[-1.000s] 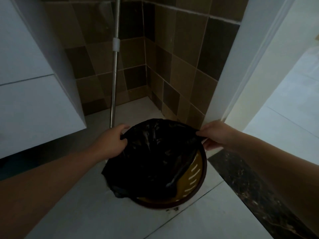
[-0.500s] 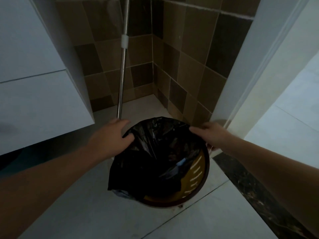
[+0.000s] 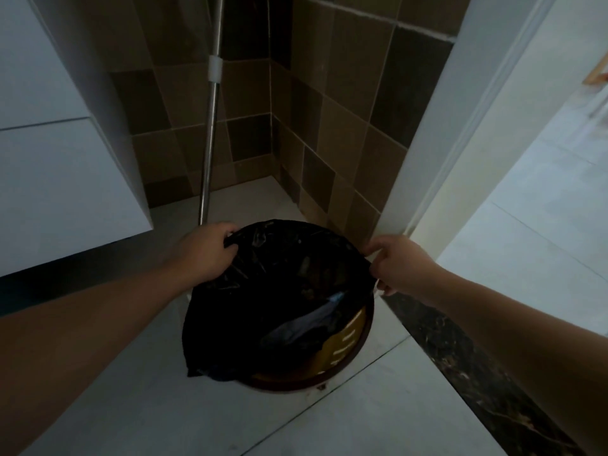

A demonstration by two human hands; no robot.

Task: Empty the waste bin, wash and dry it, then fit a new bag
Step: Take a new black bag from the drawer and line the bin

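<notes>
Bin [image 3: 357, 352] round, brown-rimmed, on pale floor, black bag [image 3: 273, 291] draped over it, left hand [image 3: 205, 250] gripping bag edge at 10 o'clock, right hand [image 3: 396, 263] pinching it at 2 o'clock, metal pole [image 3: 210, 139] at 12.

Dim corner of brown tiled walls [image 3: 345, 133], pale tiled floor [image 3: 378, 406], white cabinet [image 3: 65, 179] left, white doorframe [image 3: 437, 143] right.

Round brown plastic waste bin [image 3: 357, 352] sits on pale tiled floor [image 3: 378, 416] in front of me, black plastic bag [image 3: 263, 297] in it. My left hand [image 3: 205, 250] at bag's left edge, right hand [image 3: 396, 263] at right. Metal mop pole [image 3: 210, 133] behind bin, white cabinet [image 3: 59, 166] left, white door frame [image 3: 437, 133] right.
</notes>
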